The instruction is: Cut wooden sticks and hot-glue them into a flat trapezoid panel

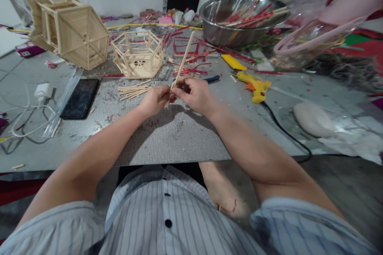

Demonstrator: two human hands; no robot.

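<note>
- A wooden stick [184,55] is standing between the hands at the table's middle; its long axis is slanting up, away from the body and slightly right, with most of its length projecting beyond the fingers.
- The left hand [158,97] is pinching near the lower end, fingers closed; the right hand [193,93] is gripping just beside it between thumb and fingers. Whether 1 stick or 2 are being held, I cannot tell.
- Short sticks [133,91], pale and straight, are lying in a loose pile, nearer the left hand.
- Beyond the pile, an open 6-sided frame [139,71] of slender wood is resting; left of it, a larger slatted structure [74,34] is leaning tilted.
- Right of the right hand, a yellow plastic glue gun [254,85] is lying, trailing black cable.
- Everything is resting on a grey, streaked, debris-marked table [179,139].
</note>
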